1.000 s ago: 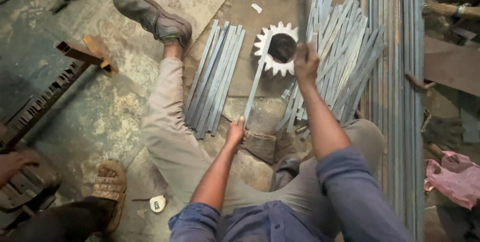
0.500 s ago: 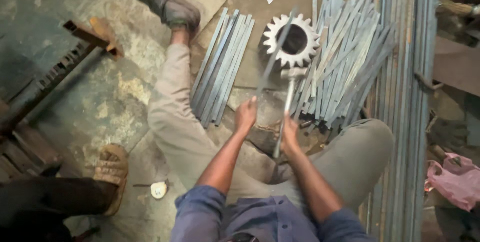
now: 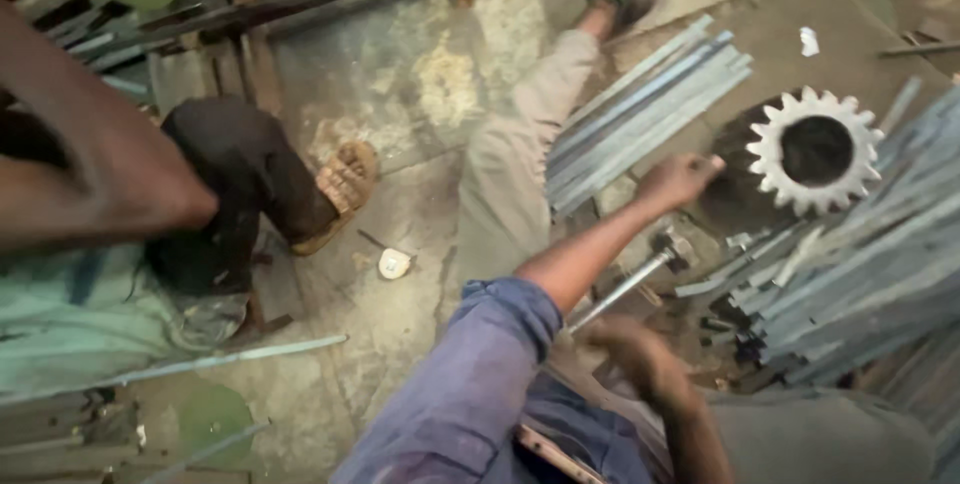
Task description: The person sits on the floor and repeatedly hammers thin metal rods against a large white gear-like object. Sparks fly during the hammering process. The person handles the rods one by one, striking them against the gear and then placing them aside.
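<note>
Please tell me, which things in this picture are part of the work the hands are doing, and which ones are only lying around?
In use:
- left hand, reaching beside the toothed gear wheel
- right hand, blurred, at the hammer, whose head is down by the gear
- flat metal strips, stacked on both sides

Lying about:
- small tape measure on the floor
- long thin rod
- another person's sandalled foot

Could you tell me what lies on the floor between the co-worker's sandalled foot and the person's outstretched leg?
In the head view, a small round tape measure lies on the concrete floor between the sandalled foot and the leg.
</note>
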